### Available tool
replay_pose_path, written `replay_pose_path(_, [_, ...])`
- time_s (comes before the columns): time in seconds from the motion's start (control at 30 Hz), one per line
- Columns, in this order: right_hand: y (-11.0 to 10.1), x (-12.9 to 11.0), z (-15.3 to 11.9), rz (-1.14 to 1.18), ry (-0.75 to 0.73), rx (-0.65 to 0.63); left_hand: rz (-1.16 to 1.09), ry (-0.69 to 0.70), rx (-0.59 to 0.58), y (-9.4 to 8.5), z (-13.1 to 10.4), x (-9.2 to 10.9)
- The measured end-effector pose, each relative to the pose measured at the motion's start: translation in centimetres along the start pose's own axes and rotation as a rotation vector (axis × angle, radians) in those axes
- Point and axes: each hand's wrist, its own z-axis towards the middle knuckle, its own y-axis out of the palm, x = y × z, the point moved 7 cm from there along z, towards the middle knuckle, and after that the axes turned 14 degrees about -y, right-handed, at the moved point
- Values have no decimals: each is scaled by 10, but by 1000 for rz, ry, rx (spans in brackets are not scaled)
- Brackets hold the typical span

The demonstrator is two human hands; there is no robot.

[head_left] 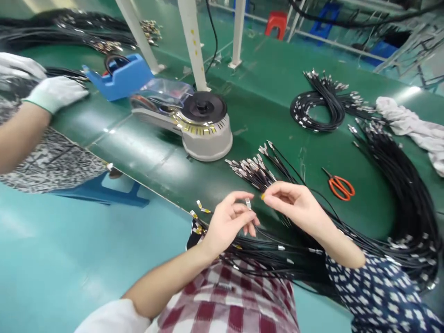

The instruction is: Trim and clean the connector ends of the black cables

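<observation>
Over green bench (263, 111), left hand (231, 219) pinching cable with metal connector (248, 203), right hand (294, 203) pinching yellow tape piece (263, 196) (just beside connector), cable bundle (253, 171) near.

Cable (265, 236): black, slender, held, trailing rightward | Connector (248, 203): silver, rectangular, at the cable's end, tip upward | Yellow tape piece (262, 196): small, held near the connector, apart from it

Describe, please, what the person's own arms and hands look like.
The left hand and right hand are ungloved. The left arm has a plain white fabric sleeve; the right arm has a navy fabric sleeve with white blotches.
</observation>
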Motion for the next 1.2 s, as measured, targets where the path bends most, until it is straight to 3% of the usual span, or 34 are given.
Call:
replay_pose_path(0.1, [8, 12, -14, -11, -2, -59, 57, 15, 18, 1, -4, 1])
replay_pose_path(0.3, [19, 7, -12, 26, -79, -157, 100, 22, 18, 3, -10, -5])
replay_pose_path(0.8, [16, 1, -12, -105, -122, -148, 91, 25, 2, 4, -11, -6])
replay_pose_path(1.2, [16, 2, -10, -37, -104, -193, 73, 27, -15, 5, -11, -6])
